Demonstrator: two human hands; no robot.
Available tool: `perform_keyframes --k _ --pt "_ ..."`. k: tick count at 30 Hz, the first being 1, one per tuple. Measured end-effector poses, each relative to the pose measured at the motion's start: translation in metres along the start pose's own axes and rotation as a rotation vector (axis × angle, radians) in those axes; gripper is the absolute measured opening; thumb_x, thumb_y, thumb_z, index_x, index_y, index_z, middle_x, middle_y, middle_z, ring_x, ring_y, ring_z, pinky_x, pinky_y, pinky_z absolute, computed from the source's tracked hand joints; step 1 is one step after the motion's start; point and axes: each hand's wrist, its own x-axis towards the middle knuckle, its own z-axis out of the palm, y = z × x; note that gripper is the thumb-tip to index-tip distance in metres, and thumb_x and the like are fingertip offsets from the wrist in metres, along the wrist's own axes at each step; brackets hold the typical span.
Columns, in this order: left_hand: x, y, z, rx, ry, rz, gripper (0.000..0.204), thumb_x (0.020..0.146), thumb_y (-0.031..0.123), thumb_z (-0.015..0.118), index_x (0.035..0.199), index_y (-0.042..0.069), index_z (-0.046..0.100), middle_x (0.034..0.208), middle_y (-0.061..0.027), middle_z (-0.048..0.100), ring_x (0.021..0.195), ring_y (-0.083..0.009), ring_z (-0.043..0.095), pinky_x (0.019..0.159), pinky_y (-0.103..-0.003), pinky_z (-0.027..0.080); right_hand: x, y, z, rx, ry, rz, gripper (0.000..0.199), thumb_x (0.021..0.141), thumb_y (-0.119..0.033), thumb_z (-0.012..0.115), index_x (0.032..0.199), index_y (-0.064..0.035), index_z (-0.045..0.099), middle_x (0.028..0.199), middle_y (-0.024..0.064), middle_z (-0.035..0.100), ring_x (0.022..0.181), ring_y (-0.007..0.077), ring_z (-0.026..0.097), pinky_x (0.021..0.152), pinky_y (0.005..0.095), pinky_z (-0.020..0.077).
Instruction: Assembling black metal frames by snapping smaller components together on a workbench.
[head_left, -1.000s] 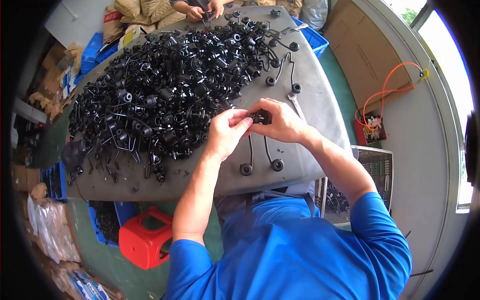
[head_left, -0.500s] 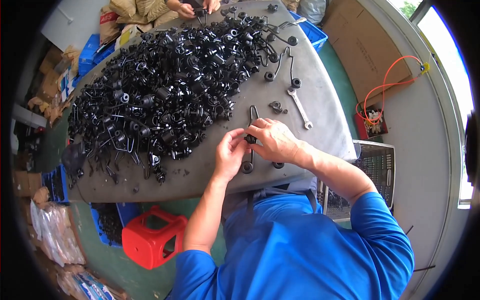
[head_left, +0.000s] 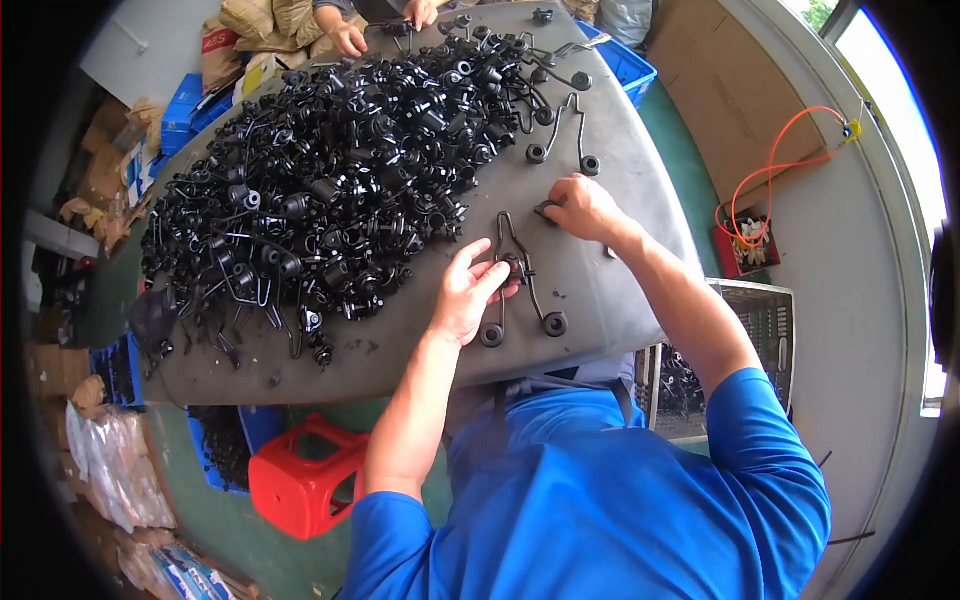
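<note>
A red plastic stool (head_left: 282, 490) stands on the green floor (head_left: 215, 535). On the right, an orange hose (head_left: 772, 150) loops above a red box (head_left: 722, 252), near a large brown cardboard sheet (head_left: 735, 90). Stuffed sacks (head_left: 247, 18) are piled at the upper left.

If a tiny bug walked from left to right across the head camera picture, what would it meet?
Shiny plastic wrapping → red stool → left hand → right hand, with a small black part at its fingertips → red box → bright window.
</note>
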Motion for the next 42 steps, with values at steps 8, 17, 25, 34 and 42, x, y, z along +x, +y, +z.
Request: perform_keyframes --k 8,17,25,34,42 --pt "0.006 -0.002 -0.012 -0.068 -0.053 0.001 0.060 0.093 0.006 0.061 0.142 -0.002 0.028 0.109 -0.0155 0.064 0.094 -0.0220 0.065 0.084 -0.038 0.056 -0.017 -0.026 -0.009 0.517 0.060 -0.004 0.020 0.076 -0.013 0.072 0.087 -0.0004 0.062 0.077 0.0096 0.065 0.073 0.0205 0.064 0.066 0.0350 0.0521" --pt "0.006 0.001 -0.018 -0.119 -0.146 -0.035 0.058 0.094 0.006 0.058 0.143 -0.001 0.029 0.111 -0.0138 0.064 0.096 -0.0216 0.065 0.086 -0.039 0.055 -0.089 -0.046 0.036 0.926 -0.055 0.288 0.018 0.087 -0.013 0.071 0.091 -0.0033 0.056 0.071 0.0019 0.061 0.057 0.0066 0.055 0.049 0.0214 0.0446" --pt "0.002 0.009 0.001 0.073 0.000 -0.035 0.066 0.085 0.007 0.071 0.140 -0.003 0.035 0.105 -0.0130 0.065 0.090 -0.0191 0.065 0.083 -0.033 0.055 -0.093 -0.052 0.030 0.803 -0.022 0.239 0.015 0.086 -0.009 0.067 0.093 -0.0002 0.058 0.071 0.0023 0.061 0.062 0.0068 0.055 0.054 0.0229 0.0454" --pt "0.011 0.015 0.009 0.412 0.076 -0.010 0.057 0.077 0.002 0.078 0.125 -0.004 0.048 0.094 -0.0102 0.066 0.081 -0.0144 0.064 0.067 -0.026 0.053 -0.111 -0.068 0.036 0.821 0.087 0.095 0.028 0.085 -0.010 0.064 0.109 0.0041 0.061 0.078 0.0116 0.069 0.074 0.0152 0.067 0.071 0.0287 0.0539" --pt "0.010 0.003 0.007 0.062 0.062 -0.134 0.062 0.082 0.008 0.073 0.135 0.001 0.041 0.086 -0.0040 0.060 0.066 -0.0106 0.056 0.052 -0.023 0.045 -0.057 -0.026 0.011 0.056 0.354 -0.206 0.020 0.079 -0.016 0.066 0.094 -0.0024 0.068 0.092 0.0149 0.064 0.094 0.0336 0.060 0.083 0.0422 0.0478"
